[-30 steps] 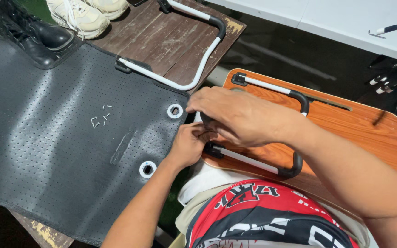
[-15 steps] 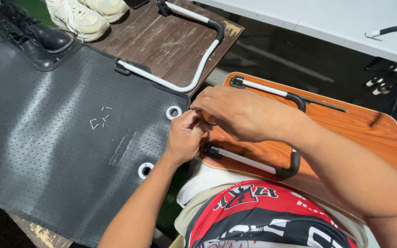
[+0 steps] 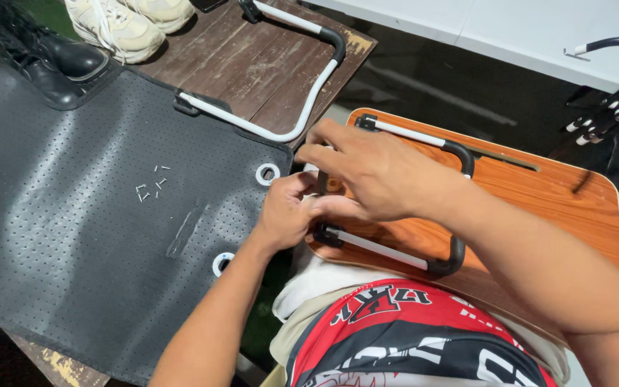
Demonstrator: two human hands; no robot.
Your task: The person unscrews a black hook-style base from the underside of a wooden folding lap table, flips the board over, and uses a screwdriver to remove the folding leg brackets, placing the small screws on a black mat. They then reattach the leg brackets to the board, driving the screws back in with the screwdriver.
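Beside black mat (image 3: 73, 215), both hands' fingers (image 3: 302, 188) curl closed at orange tray's (image 3: 539, 201) corner, grasp unclear.

To my left lies a perforated black rubber mat (image 3: 73, 236) with tiny white staples (image 3: 150, 188) scattered on it, beyond it black boots (image 3: 44, 54), pale sneakers (image 3: 120, 25) and a dark wooden tray (image 3: 252, 57) with a white tube frame (image 3: 302, 107).

Dark wooden bench (image 3: 252, 61) far left; on it black perforated mat (image 3: 73, 215), white shoes (image 3: 127, 21), black boots (image 3: 44, 61).
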